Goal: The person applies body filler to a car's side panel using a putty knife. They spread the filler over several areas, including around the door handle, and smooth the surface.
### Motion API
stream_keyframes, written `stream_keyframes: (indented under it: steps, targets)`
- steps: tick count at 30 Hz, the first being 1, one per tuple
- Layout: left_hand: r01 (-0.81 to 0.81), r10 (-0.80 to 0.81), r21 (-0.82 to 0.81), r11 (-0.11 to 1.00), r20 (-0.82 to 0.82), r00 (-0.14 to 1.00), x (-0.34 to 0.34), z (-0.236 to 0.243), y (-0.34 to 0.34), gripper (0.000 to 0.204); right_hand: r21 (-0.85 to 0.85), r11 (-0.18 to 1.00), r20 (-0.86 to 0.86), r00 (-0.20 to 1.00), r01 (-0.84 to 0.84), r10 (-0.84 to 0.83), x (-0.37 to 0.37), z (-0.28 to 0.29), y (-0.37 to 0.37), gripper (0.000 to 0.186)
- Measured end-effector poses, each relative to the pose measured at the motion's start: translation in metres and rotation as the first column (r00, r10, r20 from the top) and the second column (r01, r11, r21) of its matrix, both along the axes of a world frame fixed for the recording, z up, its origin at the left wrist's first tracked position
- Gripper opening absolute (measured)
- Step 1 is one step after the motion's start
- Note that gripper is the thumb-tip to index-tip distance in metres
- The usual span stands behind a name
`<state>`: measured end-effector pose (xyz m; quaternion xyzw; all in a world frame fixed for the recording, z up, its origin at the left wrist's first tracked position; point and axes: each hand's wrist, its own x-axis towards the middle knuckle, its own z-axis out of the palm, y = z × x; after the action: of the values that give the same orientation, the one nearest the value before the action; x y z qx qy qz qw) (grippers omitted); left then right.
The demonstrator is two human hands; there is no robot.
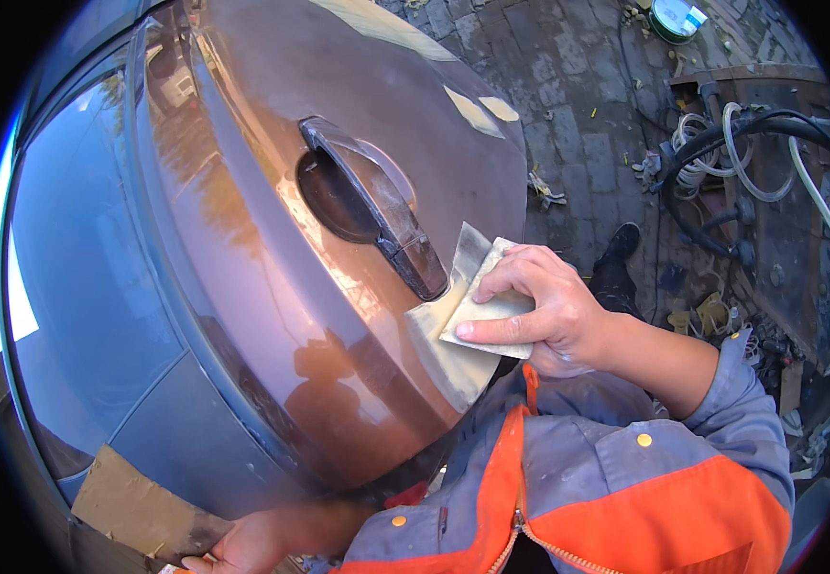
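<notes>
My right hand [549,311] grips a pale, square filler spreader [496,311], thumb flat on its face and fingers bent behind its edge. The spreader rests against a cream patch of filler [458,368] on the brown car door [338,325], just below the end of the door handle [377,201]. At the lower left, my left hand [257,540] is closed on the dark end of a flat board [138,502] smeared with tan paste. Part of the left hand's grip is cut off by the lower edge.
Above the handle, the panel is dull, with more cream patches [472,110]. The car window [90,277] lies left. Coiled hoses [721,158] hang over a rusty metal cart [788,249] at the right. A round tin [673,19] stands on the paving [578,134], which has scattered debris.
</notes>
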<state>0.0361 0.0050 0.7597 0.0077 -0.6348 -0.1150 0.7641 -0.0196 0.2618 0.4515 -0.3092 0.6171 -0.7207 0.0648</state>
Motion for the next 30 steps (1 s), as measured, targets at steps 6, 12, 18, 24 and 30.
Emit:
stream_keyframes:
  steps: [6,12,18,24,30]
  targets:
    - [-0.014,0.014,-0.003,1.0,0.01,1.0,0.001,-0.003,-0.002,0.036,-0.017,1.0,0.012,1.0,0.026,-0.026,-0.006,-0.006,-0.015,0.073]
    - [-0.034,0.035,-0.013,0.999,0.015,0.999,0.014,0.009,-0.009,0.036,0.017,0.999,0.021,0.999,-0.043,0.043,-0.009,-0.004,-0.014,0.075]
    - [-0.043,0.043,-0.005,0.999,0.024,0.999,0.013,0.007,-0.009,0.035,0.027,0.984,0.017,0.984,-0.175,0.175,-0.007,-0.006,0.0,0.076]
    - [-0.054,0.054,0.0,0.999,0.033,0.998,0.01,0.004,-0.007,0.035,-0.059,0.991,0.007,0.992,-0.122,0.123,0.022,-0.013,0.014,0.067]
    - [-0.058,0.058,0.002,0.998,0.036,0.998,0.013,0.005,-0.01,0.035,-0.033,0.986,-0.007,0.987,-0.163,0.163,0.04,-0.012,0.028,0.064]
